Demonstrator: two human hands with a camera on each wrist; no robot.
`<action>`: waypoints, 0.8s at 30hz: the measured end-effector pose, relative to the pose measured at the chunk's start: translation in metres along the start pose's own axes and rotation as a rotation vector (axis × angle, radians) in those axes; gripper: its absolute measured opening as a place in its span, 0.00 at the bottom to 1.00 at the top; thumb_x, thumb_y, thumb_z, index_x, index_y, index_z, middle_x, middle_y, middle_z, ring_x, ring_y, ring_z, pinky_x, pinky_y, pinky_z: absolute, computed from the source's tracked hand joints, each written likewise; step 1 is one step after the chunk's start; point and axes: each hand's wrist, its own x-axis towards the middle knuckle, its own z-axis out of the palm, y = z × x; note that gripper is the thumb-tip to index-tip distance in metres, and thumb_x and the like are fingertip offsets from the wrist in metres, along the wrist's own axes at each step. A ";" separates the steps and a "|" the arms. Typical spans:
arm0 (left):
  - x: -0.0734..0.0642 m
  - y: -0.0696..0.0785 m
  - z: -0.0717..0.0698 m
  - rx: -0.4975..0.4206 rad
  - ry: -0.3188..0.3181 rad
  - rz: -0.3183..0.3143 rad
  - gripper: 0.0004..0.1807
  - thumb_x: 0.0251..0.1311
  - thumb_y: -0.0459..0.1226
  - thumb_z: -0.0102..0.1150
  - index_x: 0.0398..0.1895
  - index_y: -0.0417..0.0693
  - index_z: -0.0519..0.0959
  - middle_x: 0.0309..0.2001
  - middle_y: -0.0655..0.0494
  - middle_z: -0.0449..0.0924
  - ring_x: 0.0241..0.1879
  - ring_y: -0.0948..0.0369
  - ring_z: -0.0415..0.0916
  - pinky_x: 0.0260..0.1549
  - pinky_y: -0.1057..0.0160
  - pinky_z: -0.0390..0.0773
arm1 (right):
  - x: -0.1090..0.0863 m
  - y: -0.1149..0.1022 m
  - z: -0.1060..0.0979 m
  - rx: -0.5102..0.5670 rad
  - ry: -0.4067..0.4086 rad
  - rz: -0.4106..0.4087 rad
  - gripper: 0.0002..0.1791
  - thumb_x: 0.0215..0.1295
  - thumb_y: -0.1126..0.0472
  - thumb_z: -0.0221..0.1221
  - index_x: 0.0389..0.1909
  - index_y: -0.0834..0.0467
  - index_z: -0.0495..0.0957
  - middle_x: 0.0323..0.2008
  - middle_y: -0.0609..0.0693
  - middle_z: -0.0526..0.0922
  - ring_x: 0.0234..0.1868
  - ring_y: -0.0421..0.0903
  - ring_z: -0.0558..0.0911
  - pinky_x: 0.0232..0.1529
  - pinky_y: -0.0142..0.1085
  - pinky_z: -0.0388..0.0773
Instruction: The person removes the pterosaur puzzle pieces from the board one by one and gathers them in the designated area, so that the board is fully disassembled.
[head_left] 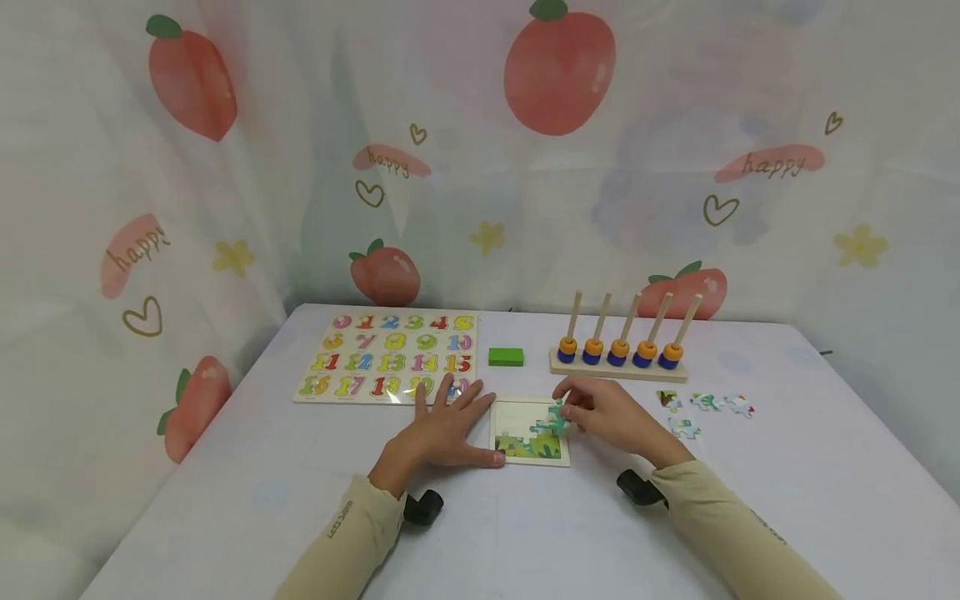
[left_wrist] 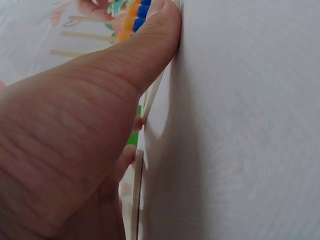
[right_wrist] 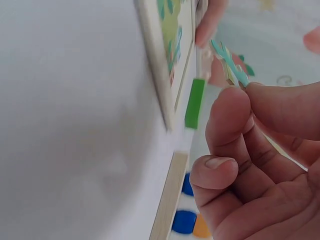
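A small square jigsaw tray (head_left: pixel 534 462) with a pale wooden rim lies in front of the person, its lower part filled with green and yellow pieces. Fingers spread, the left hand (head_left: pixel 441 437) lies along the tray's left side, its thumb on the lower left corner. Over the tray's right edge, the right hand (head_left: pixel 609 417) pinches a teal-and-green jigsaw piece (right_wrist: pixel 231 64) between thumb and index finger. In the right wrist view this piece is held up off the tray, seen nearly edge-on. Several loose jigsaw pieces (head_left: pixel 707 402) lie right of the right hand.
A number board (head_left: pixel 386 398) with colourful numerals lies at the back left, its lower right corner under the left fingertips. Behind the tray sits a green block (head_left: pixel 506 357). A wooden peg stand (head_left: pixel 618 368) with orange and blue beads is at the back right.
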 end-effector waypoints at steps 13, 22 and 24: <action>0.000 -0.001 0.003 -0.011 0.007 -0.003 0.57 0.58 0.71 0.67 0.87 0.65 0.58 0.87 0.59 0.46 0.85 0.42 0.25 0.74 0.28 0.23 | -0.035 0.023 -0.039 -0.024 0.064 0.080 0.11 0.75 0.70 0.63 0.54 0.67 0.81 0.34 0.50 0.82 0.31 0.47 0.81 0.33 0.34 0.83; 0.002 -0.003 0.003 -0.006 0.003 0.005 0.57 0.58 0.73 0.66 0.87 0.64 0.57 0.88 0.59 0.45 0.85 0.42 0.24 0.74 0.28 0.23 | -0.062 0.037 -0.072 -0.080 0.122 0.142 0.13 0.77 0.68 0.62 0.58 0.68 0.79 0.35 0.51 0.83 0.32 0.49 0.80 0.30 0.35 0.80; 0.002 -0.004 0.003 -0.010 0.003 0.002 0.57 0.58 0.73 0.66 0.87 0.65 0.57 0.88 0.59 0.44 0.85 0.42 0.24 0.74 0.28 0.23 | -0.067 0.040 -0.080 -0.103 0.131 0.161 0.13 0.78 0.68 0.62 0.58 0.67 0.79 0.37 0.51 0.83 0.33 0.50 0.80 0.31 0.35 0.81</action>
